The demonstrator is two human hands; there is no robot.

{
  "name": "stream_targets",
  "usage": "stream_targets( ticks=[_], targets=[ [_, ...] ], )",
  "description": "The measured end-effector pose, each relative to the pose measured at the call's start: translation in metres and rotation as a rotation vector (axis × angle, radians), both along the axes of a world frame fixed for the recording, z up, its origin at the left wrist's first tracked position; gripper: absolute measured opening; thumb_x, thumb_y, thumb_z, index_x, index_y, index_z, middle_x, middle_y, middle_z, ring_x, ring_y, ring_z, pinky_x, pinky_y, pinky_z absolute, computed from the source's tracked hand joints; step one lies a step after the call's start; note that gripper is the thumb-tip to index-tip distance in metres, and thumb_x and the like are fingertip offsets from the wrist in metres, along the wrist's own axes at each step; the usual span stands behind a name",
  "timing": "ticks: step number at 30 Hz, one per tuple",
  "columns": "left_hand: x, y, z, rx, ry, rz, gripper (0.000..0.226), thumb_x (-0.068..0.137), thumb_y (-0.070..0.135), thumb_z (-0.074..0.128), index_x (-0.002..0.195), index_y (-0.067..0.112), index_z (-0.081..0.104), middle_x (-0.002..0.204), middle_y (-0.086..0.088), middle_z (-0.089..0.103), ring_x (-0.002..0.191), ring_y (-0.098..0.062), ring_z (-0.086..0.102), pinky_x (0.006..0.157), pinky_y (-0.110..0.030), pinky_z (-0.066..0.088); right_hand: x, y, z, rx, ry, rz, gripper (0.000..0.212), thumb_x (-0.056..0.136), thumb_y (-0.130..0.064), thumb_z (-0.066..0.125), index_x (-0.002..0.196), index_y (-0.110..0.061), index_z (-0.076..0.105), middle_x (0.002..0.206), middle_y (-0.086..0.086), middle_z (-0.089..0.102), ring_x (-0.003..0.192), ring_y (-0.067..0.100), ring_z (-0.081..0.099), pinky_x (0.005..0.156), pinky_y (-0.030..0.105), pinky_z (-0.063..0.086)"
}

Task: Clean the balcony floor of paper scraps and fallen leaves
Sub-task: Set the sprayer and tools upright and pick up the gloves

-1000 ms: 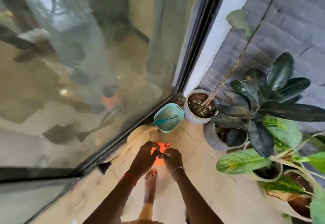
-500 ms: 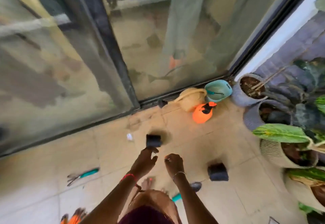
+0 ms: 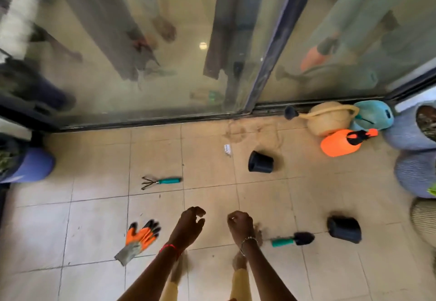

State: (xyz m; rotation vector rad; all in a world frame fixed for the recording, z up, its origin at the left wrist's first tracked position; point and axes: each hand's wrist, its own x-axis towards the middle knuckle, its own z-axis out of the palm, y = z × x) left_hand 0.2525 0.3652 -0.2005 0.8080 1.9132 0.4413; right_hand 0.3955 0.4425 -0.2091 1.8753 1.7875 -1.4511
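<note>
Bare forearms (image 3: 151,277) and mustard-yellow trouser legs (image 3: 238,285), as the head camera sends them back to me.
On my feed the left hand (image 3: 191,224) has a thin red thread (image 3: 168,248) tied round its wrist. The right hand (image 3: 239,225) has a slim silvery bracelet (image 3: 247,241) at its wrist, made of small links or beads; through the blur I cannot tell which. Both forearms are uncovered down to the bottom edge. Under them I make out the trouser legs in plain yellow cloth and the feet (image 3: 238,261), which are too smeared for any detail.
</note>
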Motion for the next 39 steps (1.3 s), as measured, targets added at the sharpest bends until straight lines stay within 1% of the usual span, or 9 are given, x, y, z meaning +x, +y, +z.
stream_targets(
  ticks=[5, 9, 12, 15, 18, 24, 29, 35, 39],
  targets=[
    [-0.063, -0.048, -0.063, -0.061, -0.027, 0.098, 0.021, 0.089, 0.001, 0.057, 0.094, 0.021, 0.051, 0.086, 0.019, 0.048, 0.091, -0.017, 0.055, 0.068, -0.01, 0.038, -0.07, -0.037, -0.061, -0.022, 0.0, 0.066, 0.018, 0.082, 0.0, 0.055, 0.089, -0.002, 0.071, 0.097, 0.012, 0.071, 0.097, 0.026, 0.063, 0.087, 0.033, 0.048],
    [-0.1, -0.07, -0.121, -0.096, -0.119, 0.258, 0.016, 0.089, -0.001, 0.057, 0.099, 0.011, 0.063, 0.094, 0.0, 0.063, 0.085, -0.017, 0.06, 0.061, -0.006, 0.04, -0.119, -0.047, -0.116, -0.072, 0.009, 0.213, 0.015, 0.084, -0.008, 0.059, 0.092, -0.002, 0.07, 0.097, 0.009, 0.071, 0.095, 0.021, 0.065, 0.081, 0.02, 0.048],
    [-0.13, -0.071, -0.169, -0.099, -0.296, 0.561, 0.011, 0.082, 0.014, 0.064, 0.089, 0.014, 0.073, 0.096, -0.01, 0.066, 0.086, -0.021, 0.06, 0.067, -0.026, 0.043, -0.152, -0.045, -0.183, -0.097, -0.017, 0.319, 0.016, 0.085, -0.01, 0.059, 0.096, -0.003, 0.068, 0.1, 0.011, 0.069, 0.097, 0.023, 0.064, 0.077, 0.02, 0.044],
    [-0.16, -0.059, -0.218, -0.073, -0.512, 0.893, 0.016, 0.076, 0.028, 0.06, 0.09, 0.019, 0.064, 0.093, -0.005, 0.064, 0.084, -0.018, 0.058, 0.069, -0.027, 0.039, -0.185, -0.032, -0.252, -0.072, -0.057, 0.453, 0.024, 0.088, -0.011, 0.057, 0.112, -0.006, 0.061, 0.117, 0.011, 0.06, 0.109, 0.023, 0.056, 0.088, 0.023, 0.042],
    [-0.184, -0.051, -0.282, -0.034, -0.61, 1.047, 0.014, 0.098, 0.019, 0.046, 0.105, 0.015, 0.058, 0.099, -0.002, 0.063, 0.094, -0.019, 0.058, 0.075, -0.027, 0.043, -0.222, -0.018, -0.319, 0.022, -0.05, 0.595, 0.038, 0.091, -0.014, 0.054, 0.129, -0.009, 0.048, 0.131, 0.009, 0.048, 0.122, 0.022, 0.044, 0.098, 0.026, 0.036],
    [-0.209, -0.053, -0.397, -0.012, -0.718, 1.211, 0.022, 0.097, 0.029, 0.047, 0.113, 0.015, 0.054, 0.11, -0.002, 0.059, 0.108, -0.023, 0.054, 0.081, -0.035, 0.046, -0.292, -0.007, -0.431, 0.277, -0.104, 0.975, 0.059, 0.09, -0.02, 0.057, 0.141, -0.015, 0.028, 0.138, 0.007, 0.032, 0.124, 0.025, 0.035, 0.099, 0.035, 0.038],
    [-0.209, -0.058, -0.447, -0.034, -0.747, 1.225, 0.023, 0.097, 0.034, 0.046, 0.115, 0.02, 0.051, 0.119, -0.004, 0.054, 0.113, -0.024, 0.05, 0.088, -0.038, 0.04, -0.311, -0.019, -0.468, 0.528, -0.176, 1.31, 0.035, 0.095, -0.009, 0.039, 0.13, -0.004, 0.043, 0.129, 0.013, 0.046, 0.117, 0.028, 0.045, 0.095, 0.039, 0.038],
    [-0.194, -0.045, -0.419, -0.029, -0.717, 1.118, 0.027, 0.094, 0.041, 0.049, 0.109, 0.02, 0.059, 0.112, 0.002, 0.06, 0.108, -0.016, 0.054, 0.085, -0.035, 0.043, -0.278, -0.03, -0.418, 0.318, -0.009, 1.05, 0.027, 0.093, -0.016, 0.052, 0.118, -0.005, 0.054, 0.121, 0.009, 0.052, 0.112, 0.026, 0.051, 0.088, 0.033, 0.041],
    [-0.164, -0.031, -0.361, -0.009, -0.697, 1.006, 0.023, 0.097, 0.027, 0.049, 0.111, 0.011, 0.058, 0.102, -0.004, 0.063, 0.094, -0.014, 0.057, 0.08, -0.031, 0.047, -0.23, -0.044, -0.356, 0.245, 0.134, 0.735, 0.03, 0.089, -0.025, 0.059, 0.114, -0.007, 0.058, 0.112, 0.008, 0.058, 0.104, 0.024, 0.057, 0.083, 0.029, 0.043]
  ],
)
